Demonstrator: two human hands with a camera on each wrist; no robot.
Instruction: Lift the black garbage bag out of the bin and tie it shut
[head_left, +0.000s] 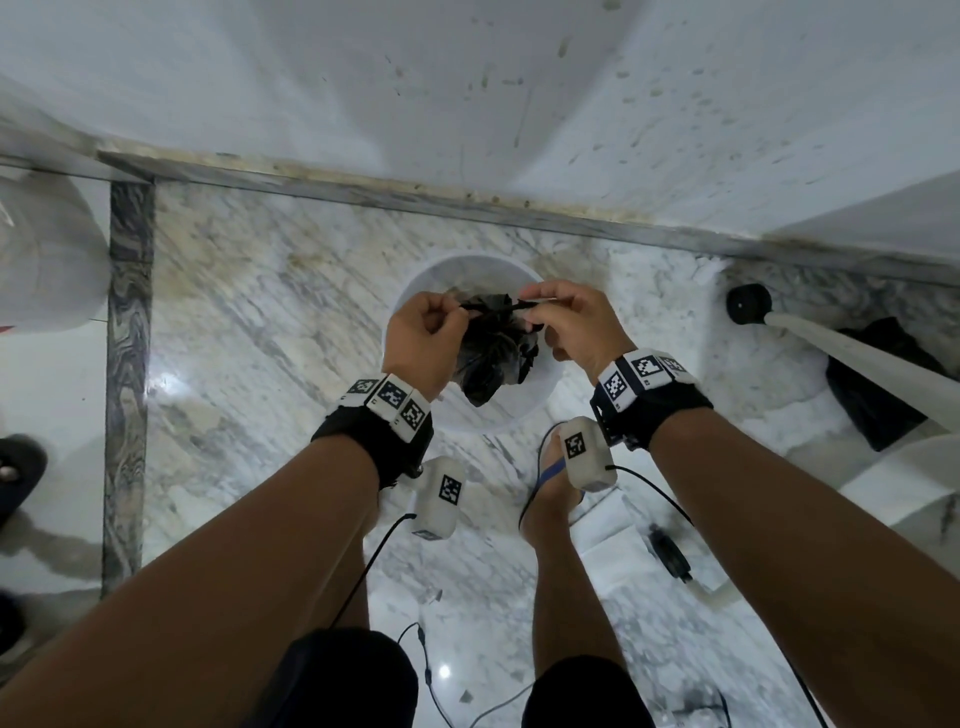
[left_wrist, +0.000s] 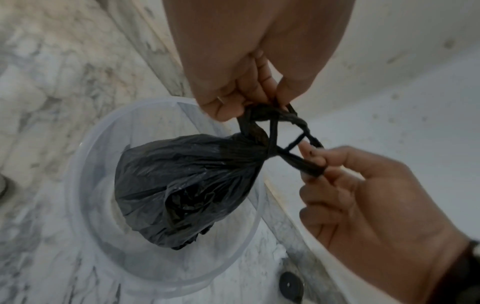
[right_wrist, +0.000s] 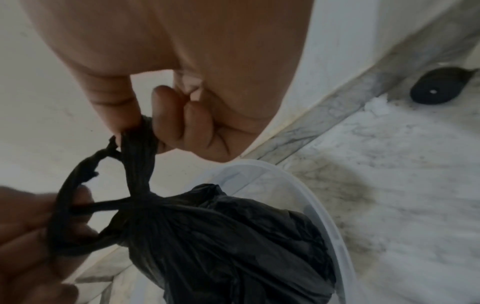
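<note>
The black garbage bag (head_left: 491, 358) hangs above the translucent white bin (head_left: 410, 296), its neck gathered and its two twisted ends crossed into a loose knot. My left hand (head_left: 447, 312) pinches one twisted end at the knot (left_wrist: 262, 115). My right hand (head_left: 540, 312) pinches the other end, pulled out sideways (left_wrist: 309, 164). In the right wrist view the right hand's fingers (right_wrist: 166, 115) curl round a strand above the bag's neck (right_wrist: 140, 197), and the left hand (right_wrist: 31, 226) holds a loop. The bin (left_wrist: 85, 164) below holds nothing that I can see.
The bin stands on a marble floor close to the white wall and its skirting (head_left: 467, 195). A black round stopper (head_left: 748, 304) and a dark cloth (head_left: 878, 384) lie at the right under a white bar. Cables (head_left: 426, 670) and my sandalled foot (head_left: 550, 483) are below the hands.
</note>
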